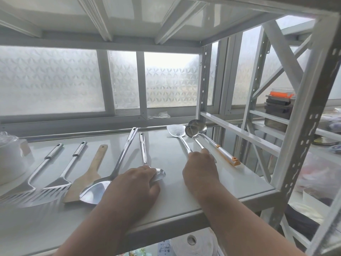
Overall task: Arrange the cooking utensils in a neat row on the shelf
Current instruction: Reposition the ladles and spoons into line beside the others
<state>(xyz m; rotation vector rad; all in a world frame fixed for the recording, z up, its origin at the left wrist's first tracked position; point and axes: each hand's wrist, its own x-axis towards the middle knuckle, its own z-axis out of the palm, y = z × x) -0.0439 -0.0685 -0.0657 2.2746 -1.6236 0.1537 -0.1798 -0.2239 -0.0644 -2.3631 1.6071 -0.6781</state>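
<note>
The left hand (136,183) is resting on the spoon (147,163), its fingers curling over the bowl. The right hand (200,169) is gripping two utensil handles (191,143). Five utensils are lying in a row on the shelf (230,191).

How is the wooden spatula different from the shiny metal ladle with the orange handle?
The flat wooden spatula is pale brown all over; the steel ladle with the orange handle is silvery with a round bowl. The wooden spatula's blade points toward the shelf's front edge; the ladle's bowl points toward the window. The spatula lies among the lined-up utensils on the left, while the ladle lies far right. Both lie flat on the white shelf, and no hand touches either.
</note>
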